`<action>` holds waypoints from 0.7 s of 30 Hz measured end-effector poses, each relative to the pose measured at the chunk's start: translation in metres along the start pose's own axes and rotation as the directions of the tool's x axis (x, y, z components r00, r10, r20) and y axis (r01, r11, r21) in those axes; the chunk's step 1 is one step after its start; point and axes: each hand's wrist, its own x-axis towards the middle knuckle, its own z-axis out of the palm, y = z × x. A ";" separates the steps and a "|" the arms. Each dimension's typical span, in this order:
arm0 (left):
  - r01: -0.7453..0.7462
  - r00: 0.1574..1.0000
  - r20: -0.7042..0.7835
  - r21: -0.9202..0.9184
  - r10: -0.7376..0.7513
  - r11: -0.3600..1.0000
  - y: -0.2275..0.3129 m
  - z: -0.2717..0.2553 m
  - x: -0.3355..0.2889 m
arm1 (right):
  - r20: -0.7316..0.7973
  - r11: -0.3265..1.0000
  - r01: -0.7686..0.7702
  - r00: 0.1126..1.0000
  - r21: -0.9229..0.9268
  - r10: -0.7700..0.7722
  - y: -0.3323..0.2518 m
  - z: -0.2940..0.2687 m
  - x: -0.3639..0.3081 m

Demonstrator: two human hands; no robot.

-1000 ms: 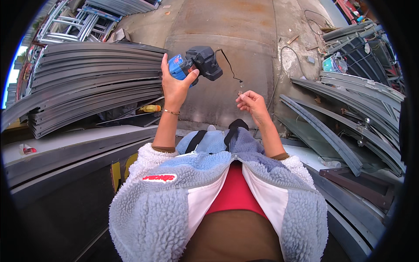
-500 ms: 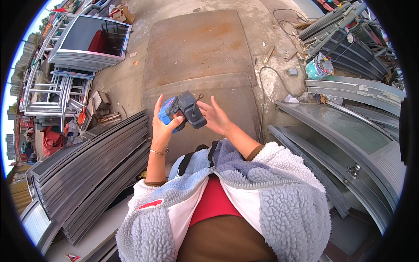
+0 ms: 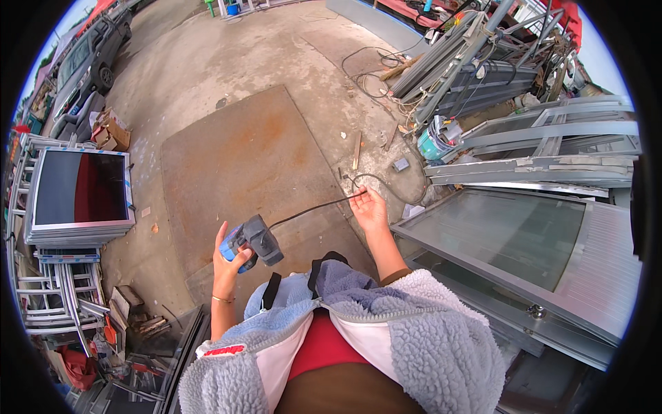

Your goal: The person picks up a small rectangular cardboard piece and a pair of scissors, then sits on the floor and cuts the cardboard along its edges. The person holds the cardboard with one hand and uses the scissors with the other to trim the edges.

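Note:
A chunky blue-and-black hand-held device (image 3: 261,238) is gripped in my left hand (image 3: 223,274), whose thumb presses across its near side. Its exact kind does not show. From its black end a thin black cord (image 3: 310,206) stretches taut up to the right. My right hand (image 3: 373,215), held farther out, pinches this cord between closed fingertips. Both hands are raised in front of my fleece jacket, above a rusty metal plate (image 3: 241,152) on the ground.
Framed glass panels (image 3: 496,234) lean at the right, with metal profiles behind. A teal bucket (image 3: 432,143) and a loose black cable (image 3: 412,200) are beyond. At left stand stacked window frames (image 3: 83,186) and a cardboard box (image 3: 110,131). A dark vehicle (image 3: 86,62) stands farther off.
My right hand has moved right, away from the device, and the black cord now spans between both hands. My view has turned right, and the dark panel stack at left has mostly slipped from sight.

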 end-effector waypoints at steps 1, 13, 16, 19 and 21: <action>0.012 0.999 0.034 -0.006 -0.011 1.000 0.007 0.006 0.033 | -0.039 0.999 0.045 0.998 0.002 -0.045 -0.017 0.001 0.017; -0.070 0.997 -0.058 -0.194 0.060 0.979 0.059 0.088 0.345 | -0.371 0.941 0.330 0.866 -0.078 -0.335 -0.201 -0.013 0.323; -0.068 0.991 -0.128 -0.243 0.038 0.968 0.076 0.093 0.401 | -0.473 0.949 0.310 0.828 -0.063 -0.302 -0.228 -0.019 0.386; -0.057 0.991 -0.131 -0.246 0.025 0.968 0.089 0.099 0.477 | -0.445 0.947 0.318 0.842 -0.050 -0.306 -0.255 -0.016 0.447; -0.049 0.988 -0.151 -0.237 0.013 0.970 0.091 0.102 0.527 | -0.453 0.953 0.287 0.841 -0.093 -0.297 -0.262 -0.012 0.478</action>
